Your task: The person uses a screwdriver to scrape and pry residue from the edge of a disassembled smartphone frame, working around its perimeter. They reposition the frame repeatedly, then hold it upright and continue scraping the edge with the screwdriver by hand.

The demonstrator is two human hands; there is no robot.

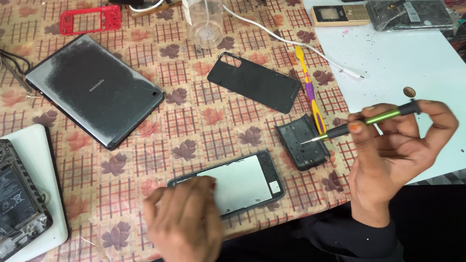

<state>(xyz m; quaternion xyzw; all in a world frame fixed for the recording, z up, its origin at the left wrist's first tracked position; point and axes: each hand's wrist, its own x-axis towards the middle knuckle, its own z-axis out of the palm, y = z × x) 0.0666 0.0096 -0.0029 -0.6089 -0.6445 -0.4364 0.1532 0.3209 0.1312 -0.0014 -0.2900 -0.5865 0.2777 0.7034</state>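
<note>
Two hands busy: your right hand (401,147) pinches the slim, light precision screwdriver (370,120) mid-shaft, while your left hand (187,225) rests spread on the thin, probably fragile phone frame (244,181).

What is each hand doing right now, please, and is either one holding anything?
Left hand: open, palm down on the phone frame, gripping nothing; blurred.
Right hand: closed on the green screwdriver.

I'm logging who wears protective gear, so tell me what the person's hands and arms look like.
Both hands are bare, no gloves, rings or watch visible. The right hand shows an orange-painted thumbnail and a dark sleeve at the wrist. The left hand is motion-blurred; its wrist is out of view.
</note>
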